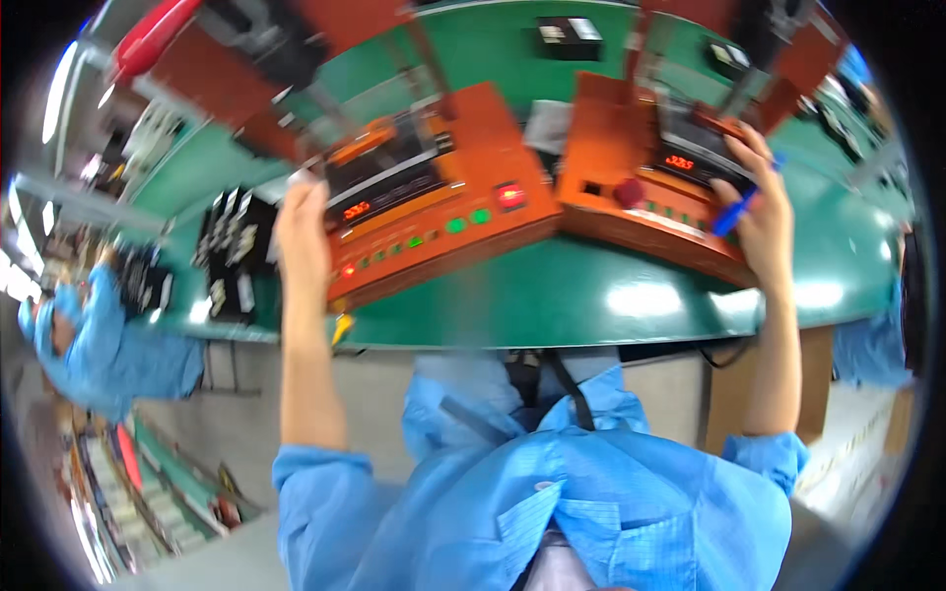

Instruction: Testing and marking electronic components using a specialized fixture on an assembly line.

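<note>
Head view: the left hand (304, 231) is at the left end of the left orange machine (498, 128), near its red-lit display (356, 211); blur hides whether its bent fingers grip anything; the right hand (767, 227) holds a blue pen (731, 217) in its curled fingers, beside the dark front panel (680, 163) of the right orange machine (599, 128); both machines sit side by side on the green table (443, 307); black boxes (235, 246) lie left of the left hand.
</note>
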Motion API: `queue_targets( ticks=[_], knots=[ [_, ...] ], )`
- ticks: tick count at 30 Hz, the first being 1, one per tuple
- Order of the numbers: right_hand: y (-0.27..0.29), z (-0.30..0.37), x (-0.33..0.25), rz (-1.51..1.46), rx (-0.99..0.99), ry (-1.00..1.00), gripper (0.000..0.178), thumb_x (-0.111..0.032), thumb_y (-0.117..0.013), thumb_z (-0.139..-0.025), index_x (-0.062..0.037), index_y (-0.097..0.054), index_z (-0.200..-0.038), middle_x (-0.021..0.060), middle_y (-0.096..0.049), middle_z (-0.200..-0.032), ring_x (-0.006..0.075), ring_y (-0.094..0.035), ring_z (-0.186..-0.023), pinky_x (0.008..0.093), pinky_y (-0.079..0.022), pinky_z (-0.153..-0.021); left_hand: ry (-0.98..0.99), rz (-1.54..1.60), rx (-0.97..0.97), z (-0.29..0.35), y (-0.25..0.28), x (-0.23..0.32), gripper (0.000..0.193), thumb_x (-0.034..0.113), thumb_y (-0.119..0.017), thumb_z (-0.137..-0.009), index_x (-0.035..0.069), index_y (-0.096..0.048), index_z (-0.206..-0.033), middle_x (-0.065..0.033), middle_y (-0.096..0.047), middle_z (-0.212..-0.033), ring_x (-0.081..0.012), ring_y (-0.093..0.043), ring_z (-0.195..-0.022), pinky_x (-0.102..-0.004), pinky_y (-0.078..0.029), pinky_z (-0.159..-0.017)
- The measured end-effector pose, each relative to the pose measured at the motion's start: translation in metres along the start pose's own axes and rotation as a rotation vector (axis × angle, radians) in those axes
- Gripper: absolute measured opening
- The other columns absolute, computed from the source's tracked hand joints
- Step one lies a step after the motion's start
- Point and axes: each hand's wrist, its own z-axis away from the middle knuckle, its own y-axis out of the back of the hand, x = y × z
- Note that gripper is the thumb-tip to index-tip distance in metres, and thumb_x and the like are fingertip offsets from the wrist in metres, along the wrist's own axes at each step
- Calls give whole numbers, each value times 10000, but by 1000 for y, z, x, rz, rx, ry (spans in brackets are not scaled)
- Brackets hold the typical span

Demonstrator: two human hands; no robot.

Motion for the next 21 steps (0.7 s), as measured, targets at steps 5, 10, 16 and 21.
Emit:
queue_targets(
  ticks=[5,10,16,21],
  knots=[
    [0,0,0,-140,4,-102,447,-22,-673,-871,-33,-568,-1305,116,-460,-1484,264,-466,-1336,344,-354,-1110,-41,168,-23,1,-5,2,255,264,-574,-990,22,-607,-921,26,-539,-790,-70,-493,-726,-237,-413,-663],
    [-4,-1,2,-191,9,-54,464,-32,-695,-855,-29,-570,-1302,107,-457,-1485,260,-465,-1338,362,-357,-1119,-7,28,6,3,1,8,241,265,-566,-989,36,-628,-944,33,-543,-802,-71,-495,-741,-242,-418,-669],
    [0,-1,-9,-3,40,-41,491,-32,-728,-822,-63,-578,-1288,103,-455,-1489,282,-442,-1362,372,-347,-1122,-7,92,-21,1,10,-9,215,254,-497,-1011,68,-600,-984,32,-557,-903,-51,-498,-762,-214,-410,-683],
    [20,-3,-3,-161,-144,-109,536,-13,-729,-805,-87,-571,-1311,85,-428,-1515,289,-403,-1395,404,-339,-1139,5,139,-34,1,5,-11,201,260,-501,-1018,79,-577,-975,37,-560,-898,-40,-513,-803,-215,-403,-703]
  ],
)
